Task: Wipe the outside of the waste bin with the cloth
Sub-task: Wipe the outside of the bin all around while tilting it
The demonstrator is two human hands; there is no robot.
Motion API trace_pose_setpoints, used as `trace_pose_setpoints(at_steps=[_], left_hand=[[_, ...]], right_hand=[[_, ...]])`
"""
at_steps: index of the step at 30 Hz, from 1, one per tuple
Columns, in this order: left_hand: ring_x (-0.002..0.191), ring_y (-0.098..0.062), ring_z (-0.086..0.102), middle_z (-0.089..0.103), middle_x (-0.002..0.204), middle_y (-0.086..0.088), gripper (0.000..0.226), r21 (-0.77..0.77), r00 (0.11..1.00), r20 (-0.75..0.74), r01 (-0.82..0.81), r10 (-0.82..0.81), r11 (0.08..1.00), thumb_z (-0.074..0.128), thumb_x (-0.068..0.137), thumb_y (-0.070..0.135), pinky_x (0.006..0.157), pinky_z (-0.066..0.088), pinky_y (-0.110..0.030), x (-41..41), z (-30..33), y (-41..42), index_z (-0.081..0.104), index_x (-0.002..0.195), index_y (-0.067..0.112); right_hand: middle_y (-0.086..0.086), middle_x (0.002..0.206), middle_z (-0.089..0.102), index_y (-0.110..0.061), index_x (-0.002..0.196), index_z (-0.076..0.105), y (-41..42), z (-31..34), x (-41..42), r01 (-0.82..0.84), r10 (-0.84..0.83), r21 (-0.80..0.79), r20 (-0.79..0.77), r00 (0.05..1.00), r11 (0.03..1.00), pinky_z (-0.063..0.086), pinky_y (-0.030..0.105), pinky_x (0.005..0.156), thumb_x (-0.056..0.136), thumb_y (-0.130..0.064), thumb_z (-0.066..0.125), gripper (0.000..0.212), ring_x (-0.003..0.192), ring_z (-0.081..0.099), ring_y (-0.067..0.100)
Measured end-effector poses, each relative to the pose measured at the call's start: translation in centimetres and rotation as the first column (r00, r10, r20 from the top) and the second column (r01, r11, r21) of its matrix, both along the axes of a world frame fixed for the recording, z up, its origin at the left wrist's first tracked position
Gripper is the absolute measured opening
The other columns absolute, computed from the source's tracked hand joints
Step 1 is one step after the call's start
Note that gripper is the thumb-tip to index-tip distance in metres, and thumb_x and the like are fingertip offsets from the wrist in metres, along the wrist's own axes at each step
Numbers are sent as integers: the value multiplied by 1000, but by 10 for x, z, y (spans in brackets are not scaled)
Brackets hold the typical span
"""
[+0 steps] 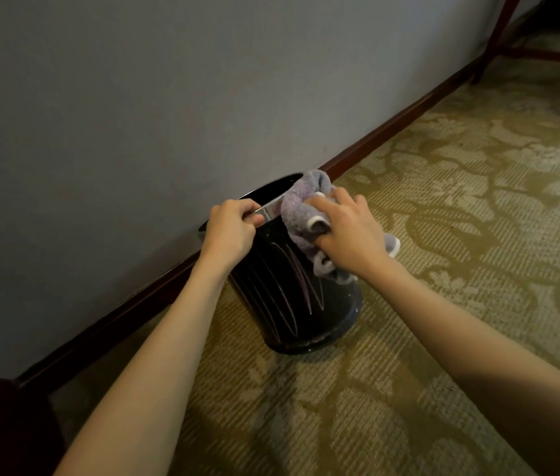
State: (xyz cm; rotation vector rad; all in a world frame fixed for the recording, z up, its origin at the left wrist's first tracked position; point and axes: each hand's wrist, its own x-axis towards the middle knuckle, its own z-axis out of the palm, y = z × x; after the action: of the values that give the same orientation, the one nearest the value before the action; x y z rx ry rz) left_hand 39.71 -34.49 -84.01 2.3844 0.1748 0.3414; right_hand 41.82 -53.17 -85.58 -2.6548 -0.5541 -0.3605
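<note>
Patterned olive carpet point(443, 201), grey wall behind. Black ribbed plastic waste bin point(292, 304) leans wallward. Left hand point(230, 228) pinches rim; right hand point(347, 231), fingers curled, presses crumpled lilac terry cloth point(297, 211) on upper side; unwiped flank runs downward.

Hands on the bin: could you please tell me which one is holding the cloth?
The right hand presses the cloth against the bin near its top. The left hand has no cloth and only grips the rim.
</note>
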Motion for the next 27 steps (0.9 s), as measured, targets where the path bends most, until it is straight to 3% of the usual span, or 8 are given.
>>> trace_pose_setpoints(at_steps=[4, 7, 11, 15, 17, 21, 27], left_hand=[[64, -5, 51, 57, 65, 8, 14, -24, 1000, 8, -8, 9, 1000, 62, 89, 11, 57, 35, -22, 2, -2, 1, 69, 81, 20], [68, -6, 52, 57, 69, 8, 15, -29, 1000, -6, -6, 5, 1000, 61, 91, 14, 59, 34, -20, 4, -3, 4, 67, 81, 23], [79, -10, 55, 61, 84, 5, 12, -48, 999, -36, -15, 13, 999, 60, 92, 17, 70, 38, -23, 7, -5, 11, 72, 97, 18], [86, -15, 57, 64, 92, -1, 12, -49, 999, -42, -13, 11, 999, 60, 93, 17, 73, 38, -27, 4, -6, 9, 72, 97, 17], [84, -15, 57, 64, 91, -1, 12, -42, 999, -42, -12, 11, 999, 60, 93, 16, 72, 38, -26, 3, -5, 6, 72, 96, 17], [88, -19, 58, 64, 92, -4, 14, -42, 999, -40, -24, 22, 999, 60, 92, 16, 76, 40, -29, 1, -2, 3, 72, 101, 14], [102, -26, 61, 69, 108, -14, 22, -50, 998, -26, -56, 55, 997, 61, 92, 14, 89, 45, -34, -1, -1, 4, 70, 111, 7]], right_hand=[[8, 135, 40, -31, 131, 43, -13, -20, -16, 4, -4, -160, 4, 1000, 987, 48, 43, 79, 82, -26, 64, 53, 106, 41, 32], [9, 128, 45, -30, 129, 47, -25, -44, -38, -32, 20, -274, -45, 999, 961, 47, 46, 79, 78, -28, 66, 55, 103, 44, 33], [10, 112, 59, -26, 113, 62, -39, -70, -66, -86, 57, -374, -90, 994, 923, 49, 44, 65, 63, -25, 78, 53, 89, 55, 37], [6, 92, 64, -25, 96, 69, -50, -84, -81, -127, 117, -470, -50, 992, 873, 48, 38, 52, 48, -24, 84, 51, 72, 59, 33], [5, 95, 64, -27, 98, 68, -53, -87, -83, -151, 119, -501, -95, 988, 852, 49, 38, 54, 49, -26, 84, 52, 76, 59, 32], [3, 127, 47, -33, 128, 49, -56, -86, -75, -218, 127, -491, -212, 969, 843, 44, 42, 79, 81, -28, 61, 49, 107, 45, 32], [6, 133, 42, -37, 129, 47, -34, -47, -40, -102, 76, -311, -93, 993, 945, 45, 43, 80, 80, -28, 61, 52, 105, 42, 30]])
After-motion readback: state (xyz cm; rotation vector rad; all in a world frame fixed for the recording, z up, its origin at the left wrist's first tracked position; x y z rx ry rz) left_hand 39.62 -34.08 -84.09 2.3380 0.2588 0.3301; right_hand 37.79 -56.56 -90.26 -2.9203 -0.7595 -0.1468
